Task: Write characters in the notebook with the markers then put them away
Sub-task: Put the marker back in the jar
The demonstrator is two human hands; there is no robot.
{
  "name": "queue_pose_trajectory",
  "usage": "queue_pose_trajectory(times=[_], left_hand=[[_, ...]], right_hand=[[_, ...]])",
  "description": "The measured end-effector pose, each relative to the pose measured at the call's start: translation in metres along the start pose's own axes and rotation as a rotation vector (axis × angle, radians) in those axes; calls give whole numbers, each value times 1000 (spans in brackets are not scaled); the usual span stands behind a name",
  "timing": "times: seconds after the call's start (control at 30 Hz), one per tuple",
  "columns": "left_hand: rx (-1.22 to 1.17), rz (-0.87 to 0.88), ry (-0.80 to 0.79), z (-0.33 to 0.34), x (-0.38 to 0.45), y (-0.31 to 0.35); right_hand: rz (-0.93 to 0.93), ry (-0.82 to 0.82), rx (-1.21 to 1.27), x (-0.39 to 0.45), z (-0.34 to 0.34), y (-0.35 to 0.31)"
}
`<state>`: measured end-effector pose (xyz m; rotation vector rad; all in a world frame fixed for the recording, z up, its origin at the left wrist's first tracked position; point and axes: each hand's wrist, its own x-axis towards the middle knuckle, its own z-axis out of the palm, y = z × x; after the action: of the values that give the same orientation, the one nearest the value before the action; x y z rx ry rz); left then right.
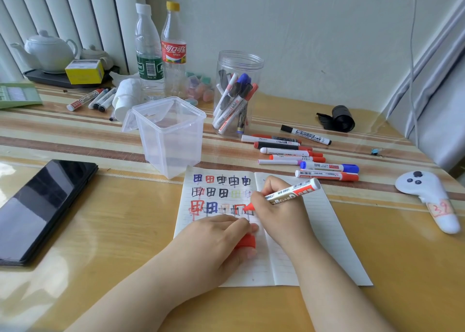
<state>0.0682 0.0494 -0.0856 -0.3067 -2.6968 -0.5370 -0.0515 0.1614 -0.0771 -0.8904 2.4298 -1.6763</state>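
Note:
An open lined notebook point(314, 236) lies on the table, its left page filled with rows of coloured characters. My right hand point(279, 210) grips a red whiteboard marker point(292, 193), its red tip touching the page at a half-drawn red character in the third row. My left hand point(221, 238) rests on the left page and holds the marker's red cap point(247, 241) between its curled fingers and thumb. Several capped markers point(302, 153) lie in a loose row just beyond the notebook.
A clear round jar point(239, 62) holds several markers. An open square plastic container point(171, 140) stands left of it. A dark phone point(42, 210) lies at the left, a white controller point(427, 195) at the right. Bottles, a teapot, more markers point(93, 98) and a black roll sit farther back.

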Motion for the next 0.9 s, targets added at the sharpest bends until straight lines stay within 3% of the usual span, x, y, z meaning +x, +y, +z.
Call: queue_pose_trajectory(times=[0.73,0.8,0.9], left_hand=[[2,42,-6,-4,-1,3],[-19,37,36,-4,-3,2],[-207,-153,207,-11,-5,-2]], right_hand=[[-20,-91,-3,-3,0,-5],[-8,-54,-21,-2,0,-5],[-1,25,32,-1,-4,-6]])
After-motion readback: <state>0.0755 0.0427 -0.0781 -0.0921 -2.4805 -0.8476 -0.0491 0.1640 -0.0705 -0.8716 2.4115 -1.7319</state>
